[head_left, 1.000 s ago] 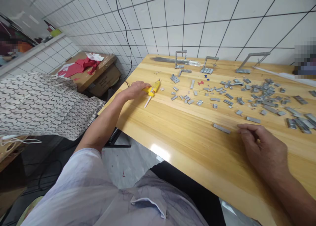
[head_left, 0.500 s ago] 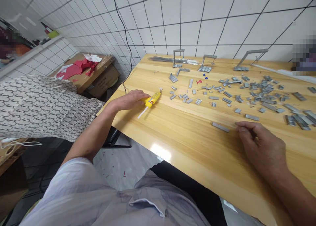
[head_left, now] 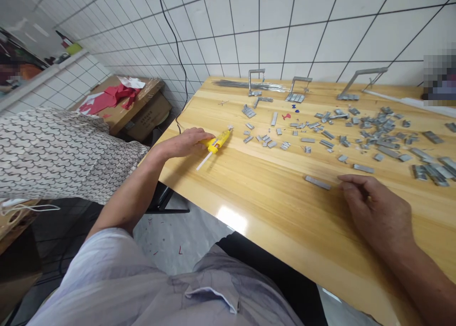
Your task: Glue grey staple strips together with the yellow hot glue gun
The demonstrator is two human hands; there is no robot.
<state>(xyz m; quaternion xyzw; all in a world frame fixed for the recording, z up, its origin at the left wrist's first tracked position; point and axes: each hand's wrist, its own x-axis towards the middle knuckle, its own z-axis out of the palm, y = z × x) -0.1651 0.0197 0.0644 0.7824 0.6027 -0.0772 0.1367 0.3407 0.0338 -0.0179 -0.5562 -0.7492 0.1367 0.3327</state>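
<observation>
My left hand (head_left: pixel 188 142) is closed around the handle of a yellow hot glue gun (head_left: pixel 221 140) above the left part of the wooden table (head_left: pixel 249 188). A white glue stick (head_left: pixel 204 162) juts from the gun's rear, and its nozzle points away from me. On the right, my right hand (head_left: pixel 381 212) rests on the tabletop with its fingers loosely curled, and nothing shows between the fingertips. Just left of those fingertips, apart from them, lies a flat grey metal strip (head_left: pixel 318 182). Another short grey strip (head_left: pixel 363 168) lies beyond the hand.
Many small grey metal pieces (head_left: pixel 384 126) are scattered over the table's right side. Along the tiled wall stand three bent metal frames (head_left: pixel 299 88) beside a bundle of thin rods (head_left: pixel 242 85). A black cord (head_left: pixel 180 55) hangs at the left. Red cloth (head_left: pixel 114 97) lies on a carton.
The view has shifted very slightly. Both hands, the glue gun and the metal pieces keep practically the same places.
</observation>
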